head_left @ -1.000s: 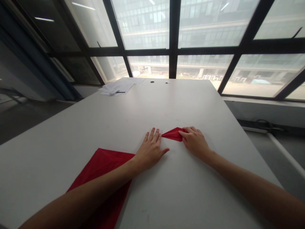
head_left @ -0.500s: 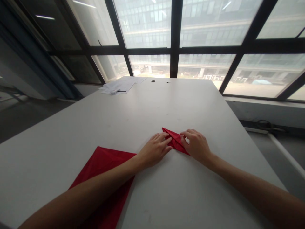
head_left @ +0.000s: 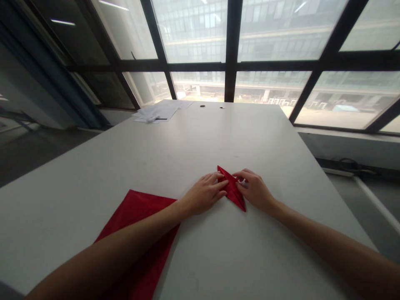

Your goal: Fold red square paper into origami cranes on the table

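Note:
A small piece of folded red paper (head_left: 233,191), shaped like a narrow diamond, lies on the white table (head_left: 200,146) between my hands. My left hand (head_left: 204,193) rests with fingers spread, its fingertips pressing on the paper's left side. On the other side my right hand (head_left: 253,188) has its thumb and fingers curled in a pinch at the paper's right edge. Under my left forearm lies a larger red sheet (head_left: 140,208), partly covered by the arm.
Loose white papers (head_left: 159,111) with a dark strip lie at the table's far left. Two small dark round spots are near the far edge. Beyond stand large windows with dark frames (head_left: 230,50). A blue curtain (head_left: 56,79) hangs at left.
The folded red paper has turned, its lower tip swinging left and toward me. My right hand has moved slightly left along its edge. The left hand stays on it.

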`<state>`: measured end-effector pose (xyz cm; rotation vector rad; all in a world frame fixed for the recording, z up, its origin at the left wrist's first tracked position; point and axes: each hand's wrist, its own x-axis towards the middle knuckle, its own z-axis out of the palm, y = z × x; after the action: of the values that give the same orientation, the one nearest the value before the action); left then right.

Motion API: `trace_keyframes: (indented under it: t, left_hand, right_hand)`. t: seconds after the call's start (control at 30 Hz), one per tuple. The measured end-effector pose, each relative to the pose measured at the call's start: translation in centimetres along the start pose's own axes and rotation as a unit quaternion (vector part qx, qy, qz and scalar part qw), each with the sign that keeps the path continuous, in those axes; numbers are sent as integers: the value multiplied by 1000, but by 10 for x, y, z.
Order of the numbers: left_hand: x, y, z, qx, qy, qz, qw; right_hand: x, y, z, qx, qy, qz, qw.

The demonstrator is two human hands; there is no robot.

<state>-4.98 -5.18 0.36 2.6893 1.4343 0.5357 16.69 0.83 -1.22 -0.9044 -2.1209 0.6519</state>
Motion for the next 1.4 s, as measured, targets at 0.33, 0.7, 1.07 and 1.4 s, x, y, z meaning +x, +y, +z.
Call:
trace_keyframes:
  t: [0.33, 0.7, 1.07, 1.4]
  left_hand:
    - [2, -1, 0, -32, 8, -19, 999]
    - [2, 0, 1, -34, 21, -21, 999]
    - [1, -2, 2, 0, 15, 21, 1000]
    - [1, -2, -1, 8, -11, 37, 999]
  right_hand:
    - [-1, -6, 0, -42, -56, -55, 996]
    - [-1, -10, -2, -69, -82, -72, 992]
    - [2, 1, -8, -133, -60, -73, 987]
    - [5, 15, -12, -275, -120, -56, 952]
